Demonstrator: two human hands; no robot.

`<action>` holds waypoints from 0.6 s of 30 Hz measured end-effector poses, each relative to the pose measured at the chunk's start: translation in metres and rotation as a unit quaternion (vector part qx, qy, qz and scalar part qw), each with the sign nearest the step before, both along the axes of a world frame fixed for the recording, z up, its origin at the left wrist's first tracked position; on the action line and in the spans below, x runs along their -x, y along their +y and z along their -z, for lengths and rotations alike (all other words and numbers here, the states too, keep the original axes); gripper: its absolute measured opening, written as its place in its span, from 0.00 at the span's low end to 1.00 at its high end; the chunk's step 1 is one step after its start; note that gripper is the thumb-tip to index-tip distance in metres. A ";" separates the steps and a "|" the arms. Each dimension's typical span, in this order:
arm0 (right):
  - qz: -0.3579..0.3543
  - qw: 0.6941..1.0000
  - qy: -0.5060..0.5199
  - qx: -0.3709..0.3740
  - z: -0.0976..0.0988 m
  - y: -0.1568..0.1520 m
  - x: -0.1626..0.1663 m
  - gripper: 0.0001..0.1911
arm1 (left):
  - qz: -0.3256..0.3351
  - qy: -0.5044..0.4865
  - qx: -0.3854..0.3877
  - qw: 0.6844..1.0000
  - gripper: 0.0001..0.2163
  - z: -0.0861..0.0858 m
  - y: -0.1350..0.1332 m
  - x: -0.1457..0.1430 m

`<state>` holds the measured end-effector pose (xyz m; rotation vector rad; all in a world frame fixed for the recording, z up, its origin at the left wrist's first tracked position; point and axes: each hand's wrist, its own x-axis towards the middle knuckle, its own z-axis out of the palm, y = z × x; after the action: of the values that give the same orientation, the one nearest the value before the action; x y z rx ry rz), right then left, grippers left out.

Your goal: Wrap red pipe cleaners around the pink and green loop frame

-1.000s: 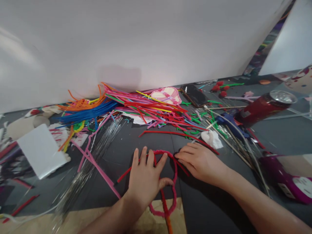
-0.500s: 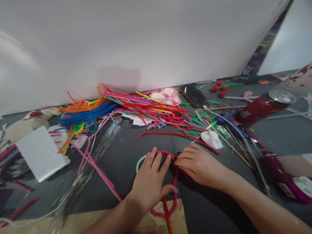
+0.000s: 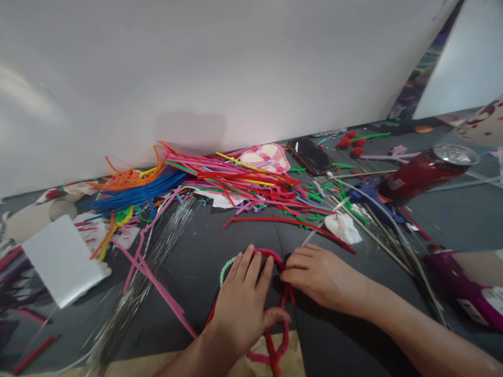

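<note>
A looped pipe cleaner shape (image 3: 285,340), mostly pinkish red with a mint-green stretch at upper left, lies on the dark table. My left hand (image 3: 243,303) rests flat across it, fingers spread, hiding much of its middle. At the loop's right edge, my right hand (image 3: 324,275) pinches a red pipe cleaner (image 3: 291,294), whose short end sticks out below the fingertips. The exact grip point is covered by the fingers. A red-to-orange pipe cleaner (image 3: 272,351) crosses the lower part of the loop. Beyond my hands lies a long loose red pipe cleaner (image 3: 286,221).
A heap of coloured pipe cleaners (image 3: 236,178) lies against the white panel. Thin wires (image 3: 145,277) and a white card (image 3: 63,262) are at left. On the right are a red can (image 3: 416,175), a purple container (image 3: 463,288), sticks and a phone (image 3: 310,155). Brown paper (image 3: 294,356) lies in front.
A short red end now shows below my right fingertips. Both hands sit slightly lower in view, along with a small camera shift. My left hand stays flat on the shape.
</note>
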<state>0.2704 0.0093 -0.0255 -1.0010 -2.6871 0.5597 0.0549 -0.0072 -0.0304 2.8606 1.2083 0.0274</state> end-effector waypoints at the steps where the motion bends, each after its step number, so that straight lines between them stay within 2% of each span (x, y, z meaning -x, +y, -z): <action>1: -0.002 1.000 0.003 -0.007 0.002 0.000 0.000 0.08 | 0.000 0.002 -0.003 1.000 0.41 0.000 0.000 0.000; 7: 0.001 0.999 0.029 -0.040 0.002 0.001 -0.001 0.09 | -0.006 0.002 -0.005 1.000 0.40 0.001 0.002 -0.001; 18: -0.009 0.999 0.029 -0.031 -0.001 -0.004 0.003 0.09 | -0.014 -0.022 0.004 1.000 0.37 0.007 0.000 0.001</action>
<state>0.2672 0.0053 -0.0247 -0.9317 -2.6485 0.4986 0.0537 -0.0070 -0.0378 2.8208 1.2376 0.0872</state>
